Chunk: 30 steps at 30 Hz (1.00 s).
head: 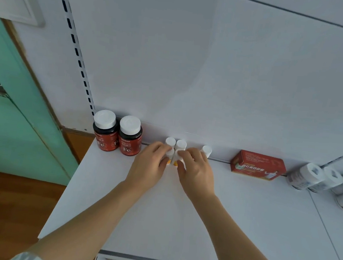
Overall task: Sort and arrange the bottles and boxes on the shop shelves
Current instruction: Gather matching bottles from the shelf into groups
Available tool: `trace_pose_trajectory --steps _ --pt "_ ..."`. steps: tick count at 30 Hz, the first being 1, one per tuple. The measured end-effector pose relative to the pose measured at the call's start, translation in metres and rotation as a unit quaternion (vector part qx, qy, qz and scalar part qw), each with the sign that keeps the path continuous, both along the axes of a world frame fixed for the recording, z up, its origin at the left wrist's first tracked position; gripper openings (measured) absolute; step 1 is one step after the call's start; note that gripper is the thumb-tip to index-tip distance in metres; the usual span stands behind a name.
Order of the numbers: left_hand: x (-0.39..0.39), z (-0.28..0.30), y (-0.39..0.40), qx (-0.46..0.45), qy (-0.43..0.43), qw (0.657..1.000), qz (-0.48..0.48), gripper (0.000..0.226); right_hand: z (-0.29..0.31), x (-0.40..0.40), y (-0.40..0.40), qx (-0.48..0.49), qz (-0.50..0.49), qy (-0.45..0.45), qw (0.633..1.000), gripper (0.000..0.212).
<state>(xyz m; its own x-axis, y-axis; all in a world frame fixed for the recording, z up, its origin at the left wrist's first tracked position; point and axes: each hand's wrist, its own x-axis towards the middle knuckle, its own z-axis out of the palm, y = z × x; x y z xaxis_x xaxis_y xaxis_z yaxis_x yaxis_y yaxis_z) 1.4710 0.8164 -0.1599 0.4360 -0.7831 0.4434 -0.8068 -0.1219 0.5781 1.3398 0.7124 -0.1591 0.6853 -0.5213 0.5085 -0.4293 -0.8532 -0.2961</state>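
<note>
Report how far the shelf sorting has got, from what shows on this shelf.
Done, apparently: two red Fe bottles stand paired at the shelf's left end.

In hand: the left hand and right hand each grip a small white-capped bottle, grouping them before two more at the back.

Left: one lone white bottle, the red box and the white-labelled bottles on the right.

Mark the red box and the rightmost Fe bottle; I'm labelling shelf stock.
red box (258,166): head view, middle of its front face.
rightmost Fe bottle (129,144): head view, on its red label.
</note>
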Motion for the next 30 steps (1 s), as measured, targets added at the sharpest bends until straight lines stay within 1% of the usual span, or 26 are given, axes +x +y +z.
trace_pose_trajectory --steps 4,8,12,16,19,23,30 --pt "0.0 0.002 0.001 0.004 -0.009 1.0 0.007 0.037 0.003 -0.002 0.002 0.003 -0.01 0.025 1.0 0.027" --pt "-0.007 0.014 0.005 -0.005 -0.052 0.998 0.028 0.044 0.015 -0.015 0.002 -0.017 -0.023 0.031 0.999 0.029" --pt "-0.017 0.024 0.001 -0.031 -0.109 0.993 0.021 0.031 0.024 -0.038 -0.002 -0.052 -0.072 0.05 0.995 0.035" --pt "-0.046 0.037 -0.011 -0.016 -0.138 0.99 0.018 0.036 0.034 -0.075 -0.005 -0.045 -0.118 0.081 0.989 0.045" --pt "-0.083 0.048 -0.03 -0.008 -0.158 0.987 -0.009 0.039 0.044 -0.113 -0.01 -0.052 -0.145 0.083 0.985 0.049" --pt "-0.151 0.063 -0.062 0.006 -0.169 0.985 -0.04 0.047 0.058 -0.18 -0.023 -0.046 -0.192 0.082 0.977 0.053" --pt "-0.302 0.086 -0.123 0.012 -0.171 0.98 -0.097 0.053 0.08 -0.345 -0.059 -0.026 -0.294 0.095 0.951 0.06"
